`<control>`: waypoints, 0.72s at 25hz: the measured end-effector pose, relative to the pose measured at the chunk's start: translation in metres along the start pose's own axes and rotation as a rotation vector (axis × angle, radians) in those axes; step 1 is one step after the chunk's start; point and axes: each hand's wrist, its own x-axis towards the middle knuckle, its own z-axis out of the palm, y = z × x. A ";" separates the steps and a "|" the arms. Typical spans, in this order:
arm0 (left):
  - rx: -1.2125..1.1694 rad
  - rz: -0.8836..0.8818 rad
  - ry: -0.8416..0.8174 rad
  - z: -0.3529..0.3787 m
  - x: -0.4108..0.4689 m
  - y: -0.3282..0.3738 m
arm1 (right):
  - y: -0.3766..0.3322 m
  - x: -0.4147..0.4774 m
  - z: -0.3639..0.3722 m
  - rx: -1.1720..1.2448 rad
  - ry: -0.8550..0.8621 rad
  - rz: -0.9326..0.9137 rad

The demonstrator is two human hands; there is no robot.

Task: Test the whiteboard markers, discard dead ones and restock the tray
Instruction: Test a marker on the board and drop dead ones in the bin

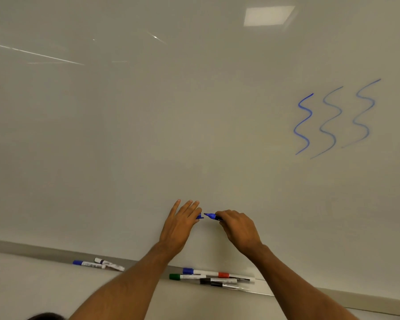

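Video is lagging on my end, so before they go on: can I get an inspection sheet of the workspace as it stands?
Surface: whiteboard bears three blue squiggles; the right two look fainter.
Job's things: blue marker is uncapped, and its cap is just clear of the tip. The tray holds a left pair of markers and a right cluster of markers with blue, red, green and black caps.
Clutter: nothing seen.
Hands: left hand pinches the cap; right hand grips the blue marker.
Cables: nothing seen.
Surroundings: light reflection on the board.
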 end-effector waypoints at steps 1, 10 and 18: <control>-0.003 0.005 -0.010 0.002 -0.003 -0.002 | -0.004 0.001 0.004 0.000 0.001 -0.032; -0.431 -0.232 -0.182 -0.001 -0.025 0.002 | -0.025 0.010 0.036 0.128 -0.082 -0.118; -0.443 -0.369 -0.064 0.017 -0.030 0.002 | -0.025 0.025 0.054 0.223 -0.167 -0.175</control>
